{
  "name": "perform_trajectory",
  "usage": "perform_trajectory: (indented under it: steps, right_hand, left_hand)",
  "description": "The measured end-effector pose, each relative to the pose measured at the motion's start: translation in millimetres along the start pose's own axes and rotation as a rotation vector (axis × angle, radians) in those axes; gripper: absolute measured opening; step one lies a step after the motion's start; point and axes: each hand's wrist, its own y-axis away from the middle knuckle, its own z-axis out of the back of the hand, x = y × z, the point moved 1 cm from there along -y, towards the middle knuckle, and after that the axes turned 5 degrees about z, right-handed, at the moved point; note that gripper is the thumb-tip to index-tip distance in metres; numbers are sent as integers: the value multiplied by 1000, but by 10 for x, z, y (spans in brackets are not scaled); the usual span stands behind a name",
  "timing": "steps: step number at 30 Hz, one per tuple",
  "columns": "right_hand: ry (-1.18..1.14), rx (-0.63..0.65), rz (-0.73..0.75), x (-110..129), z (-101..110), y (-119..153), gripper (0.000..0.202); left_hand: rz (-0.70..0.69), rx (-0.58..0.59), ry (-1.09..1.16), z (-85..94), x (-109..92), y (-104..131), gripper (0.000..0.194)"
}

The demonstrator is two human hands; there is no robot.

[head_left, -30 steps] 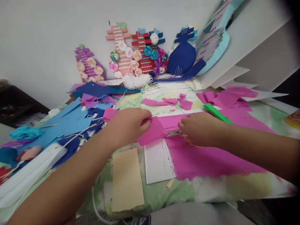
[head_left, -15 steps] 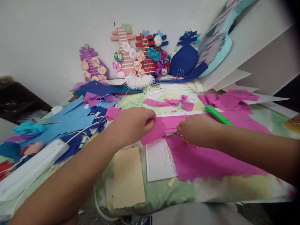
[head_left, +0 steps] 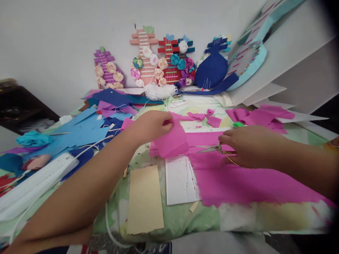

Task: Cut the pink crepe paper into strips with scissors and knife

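My left hand (head_left: 156,127) pinches the upper edge of a pink crepe paper piece (head_left: 173,141), which hangs from the fingers above the work surface. To its right, my right hand (head_left: 246,146) is closed around the gold-coloured handles of small scissors (head_left: 212,148). The blades point left towards the hanging piece, slightly parted. Beneath them lies a large pink crepe paper sheet (head_left: 238,183) with a ragged front edge. A white board (head_left: 180,181) with scored lines pokes out under the paper. Behind my right hand, a green cutter (head_left: 238,124) is mostly hidden.
A tan card (head_left: 146,199) lies at the front. On the left are blue paper sheets (head_left: 79,128) and a white power strip (head_left: 50,180) with cords. Paper-flowered instrument models (head_left: 166,63) lean on the wall, behind white string (head_left: 160,92). Pink scraps (head_left: 261,114) lie back right.
My left hand has raised the pink piece, which now hangs apart from the strip. My right hand has drawn back to the right, bringing the scissors into plain view and covering most of the cutter.
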Motion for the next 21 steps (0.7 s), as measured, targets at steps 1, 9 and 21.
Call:
perform_trajectory:
  steps: [1,9,21]
  right_hand:
    - [-19,-12,8,-6,-21,0,28]
    - [-140,24,74,103,-170,-308,41]
    - [-270,107,150,169,-142,-500,41]
  left_hand:
    - [-1,5,15,-40,50,-66,22]
    - [6,-9,85,-469,315,-519,23]
    - [4,-94,91,-781,461,-601,24]
